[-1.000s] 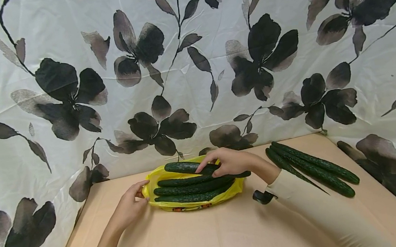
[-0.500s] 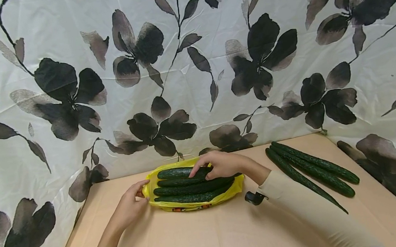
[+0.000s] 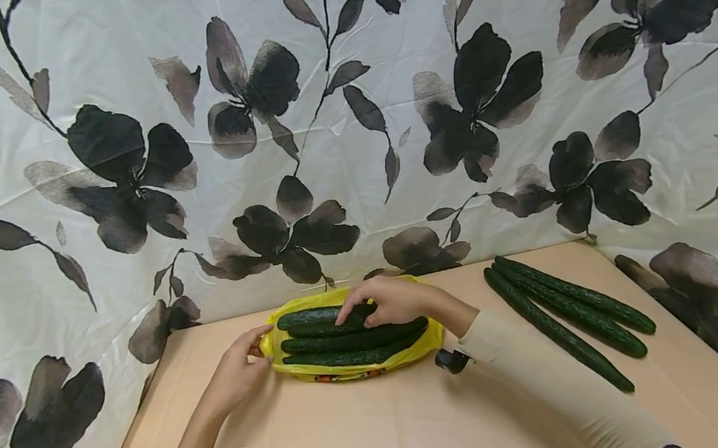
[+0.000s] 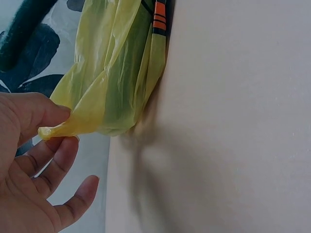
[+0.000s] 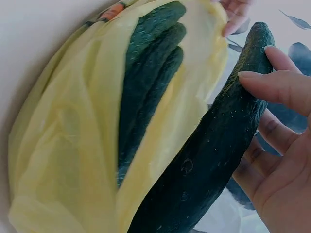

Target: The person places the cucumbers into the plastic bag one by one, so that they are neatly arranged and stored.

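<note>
A smooth, pale tan table (image 3: 358, 433) is filling the lower part of the head view, and behind it a white cloth (image 3: 371, 50) with black and grey flowers is hanging, showing soft creases. On the table a yellow plastic bag (image 5: 63, 160) is lying with its mouth open, and three cucumbers (image 5: 150, 82) are resting inside it, side by side. An orange and black print (image 4: 160, 18) is showing on the bag, but its writing I cannot read.

The left hand (image 3: 242, 365) is pinching the gathered corner of the bag between thumb and fingers, while its little finger is standing apart. The right hand (image 3: 395, 302) is holding another cucumber (image 5: 209, 141) at the bag's far side, thumb and index finger pinching it; whether its other fingers are touching it, I cannot tell. Three loose cucumbers (image 3: 579, 315) are lying on the table, to the right of the bag.
</note>
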The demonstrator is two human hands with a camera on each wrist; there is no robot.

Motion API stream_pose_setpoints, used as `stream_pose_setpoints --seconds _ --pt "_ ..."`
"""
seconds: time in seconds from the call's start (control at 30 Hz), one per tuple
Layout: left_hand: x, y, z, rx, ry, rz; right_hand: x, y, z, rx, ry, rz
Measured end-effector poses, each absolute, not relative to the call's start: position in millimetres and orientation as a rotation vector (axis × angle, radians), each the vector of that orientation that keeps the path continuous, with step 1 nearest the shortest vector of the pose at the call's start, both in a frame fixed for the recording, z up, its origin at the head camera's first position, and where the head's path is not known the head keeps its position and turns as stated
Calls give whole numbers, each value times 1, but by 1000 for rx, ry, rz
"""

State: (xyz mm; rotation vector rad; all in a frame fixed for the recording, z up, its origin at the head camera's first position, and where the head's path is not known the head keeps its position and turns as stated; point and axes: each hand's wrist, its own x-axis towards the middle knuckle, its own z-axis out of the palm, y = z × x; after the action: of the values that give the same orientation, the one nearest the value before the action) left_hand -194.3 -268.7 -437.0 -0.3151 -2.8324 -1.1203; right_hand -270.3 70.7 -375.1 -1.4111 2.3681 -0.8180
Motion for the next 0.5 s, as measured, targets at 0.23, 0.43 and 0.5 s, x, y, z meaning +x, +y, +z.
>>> stream_pose_setpoints --seconds 0.23,0.43,0.5 --pt "-194 -268 -437 -303 -2840 -1127 -279 67 -387 -1403 2375 -785" --pt "-194 -268 -438 -290 -2846 -1120 -286 62 -395 -1369 2409 -744" --pt "-194 -268 -438 -291 -2840 -1123 -289 60 -398 -1348 2416 -729"
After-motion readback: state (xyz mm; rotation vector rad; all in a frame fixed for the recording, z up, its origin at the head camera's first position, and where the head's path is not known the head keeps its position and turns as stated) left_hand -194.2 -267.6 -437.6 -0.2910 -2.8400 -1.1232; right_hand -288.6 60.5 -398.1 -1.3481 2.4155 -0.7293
